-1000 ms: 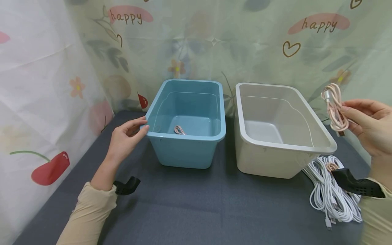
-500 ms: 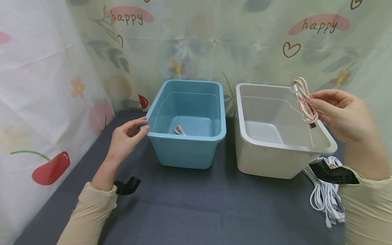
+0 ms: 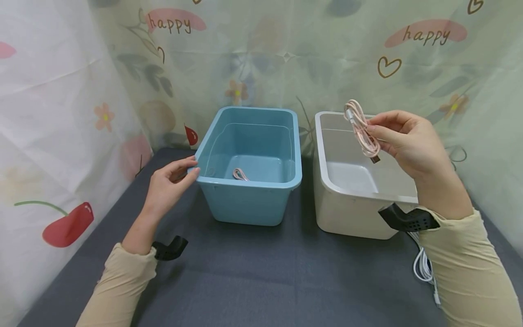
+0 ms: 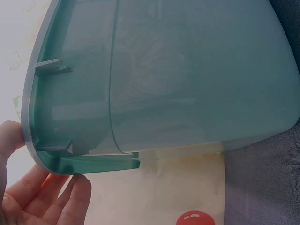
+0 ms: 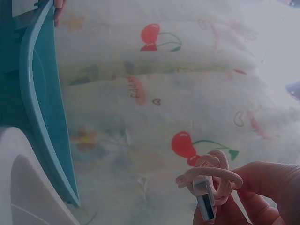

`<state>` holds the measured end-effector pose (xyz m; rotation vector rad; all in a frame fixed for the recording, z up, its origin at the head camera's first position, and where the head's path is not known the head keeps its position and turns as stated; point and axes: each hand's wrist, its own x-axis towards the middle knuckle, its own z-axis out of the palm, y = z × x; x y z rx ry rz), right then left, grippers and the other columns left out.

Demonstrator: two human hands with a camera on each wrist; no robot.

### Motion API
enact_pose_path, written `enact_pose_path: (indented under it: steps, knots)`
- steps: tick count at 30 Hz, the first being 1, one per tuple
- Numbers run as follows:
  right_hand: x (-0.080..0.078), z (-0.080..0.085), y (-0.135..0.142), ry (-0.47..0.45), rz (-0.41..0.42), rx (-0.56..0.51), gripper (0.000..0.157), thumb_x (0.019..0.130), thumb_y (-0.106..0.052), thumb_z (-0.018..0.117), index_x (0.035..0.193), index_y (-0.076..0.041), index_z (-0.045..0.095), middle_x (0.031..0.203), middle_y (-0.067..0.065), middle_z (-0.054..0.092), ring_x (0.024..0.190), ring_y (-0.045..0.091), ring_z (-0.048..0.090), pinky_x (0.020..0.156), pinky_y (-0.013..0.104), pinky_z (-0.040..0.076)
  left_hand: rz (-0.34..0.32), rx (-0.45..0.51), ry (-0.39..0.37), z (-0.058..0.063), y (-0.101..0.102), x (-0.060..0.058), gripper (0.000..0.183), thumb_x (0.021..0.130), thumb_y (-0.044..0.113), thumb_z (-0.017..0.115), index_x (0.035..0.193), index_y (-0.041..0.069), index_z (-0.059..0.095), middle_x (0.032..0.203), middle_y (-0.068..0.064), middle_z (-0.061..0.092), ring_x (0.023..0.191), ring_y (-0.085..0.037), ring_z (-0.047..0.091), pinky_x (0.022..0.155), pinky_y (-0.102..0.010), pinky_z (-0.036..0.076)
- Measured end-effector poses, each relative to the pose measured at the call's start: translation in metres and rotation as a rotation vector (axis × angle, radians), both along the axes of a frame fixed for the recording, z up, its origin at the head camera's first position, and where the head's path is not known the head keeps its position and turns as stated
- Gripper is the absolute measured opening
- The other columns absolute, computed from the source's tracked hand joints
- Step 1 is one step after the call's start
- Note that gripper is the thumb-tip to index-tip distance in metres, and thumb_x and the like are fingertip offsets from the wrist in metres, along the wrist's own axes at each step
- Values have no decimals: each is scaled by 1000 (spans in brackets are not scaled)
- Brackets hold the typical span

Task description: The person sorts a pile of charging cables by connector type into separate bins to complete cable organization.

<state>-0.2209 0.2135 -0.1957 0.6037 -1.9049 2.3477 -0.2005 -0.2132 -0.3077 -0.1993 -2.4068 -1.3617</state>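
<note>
My right hand [image 3: 412, 141] pinches a coiled pink USB cable [image 3: 361, 129] above the back of the beige plastic bin [image 3: 347, 209]. In the right wrist view the metal USB plug [image 5: 205, 201] hangs down from the coil. On the left, my left hand [image 3: 167, 186] holds the front-left rim corner of the blue bin [image 3: 245, 204] between thumb and fingers. In the left wrist view its fingers [image 4: 75, 201] lie against the underside of the rim. Another pink cable [image 3: 239, 174] lies in the blue bin, partly hidden by the front wall.
Beside the beige bin lie white cables [image 3: 425, 268], mostly hidden behind my right forearm. Both bins stand side by side on a dark cloth-covered table [image 3: 286, 272]. A patterned curtain [image 3: 265, 54] hangs close behind them.
My right hand has moved left with the pink cable, from right of the beige bin to above it, and its forearm now covers most of the white cables. My left hand stays put.
</note>
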Motion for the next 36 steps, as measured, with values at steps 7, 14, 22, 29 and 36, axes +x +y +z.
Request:
enact_pose_path:
  steps: [7, 14, 22, 29, 36]
  knots:
    - [-8, 4, -24, -24, -24, 52, 8, 78, 2, 66, 85, -2, 67, 84, 4, 64, 72, 13, 64, 59, 21, 52, -1, 2, 2, 0, 0, 0, 45, 87, 35, 58, 122, 7, 57, 131, -8, 54, 116, -24, 55, 94, -37, 47]
    - [-18, 7, -46, -49, -57, 90, 7, 77, -3, 69, 83, -4, 66, 82, 4, 63, 70, 12, 62, 61, 21, 53, 2, 4, -2, 1, 0, 0, 44, 87, 36, 59, 122, 8, 58, 131, -7, 54, 116, -22, 55, 94, -37, 47]
    - [-35, 7, -71, -120, -88, 121, 5, 79, -4, 67, 81, -6, 64, 83, 3, 59, 69, 12, 61, 63, 19, 53, 15, 0, -8, 1, 0, 0, 45, 87, 37, 59, 121, 8, 58, 131, -5, 54, 115, -22, 56, 93, -38, 47]
    - [-51, 3, -94, -134, -126, 155, 7, 81, -1, 64, 87, -4, 62, 84, 3, 57, 71, 12, 59, 64, 18, 52, 11, 3, -6, 1, 0, 1, 45, 87, 37, 59, 121, 8, 58, 131, -6, 53, 115, -22, 56, 93, -38, 47]
    - [-64, -1, -116, -144, -185, 257, 11, 83, -5, 63, 93, -3, 61, 88, 3, 54, 76, 13, 56, 65, 17, 51, 3, 22, -10, 2, 1, 1, 43, 87, 34, 59, 122, 9, 58, 131, -6, 53, 116, -24, 55, 94, -37, 47]
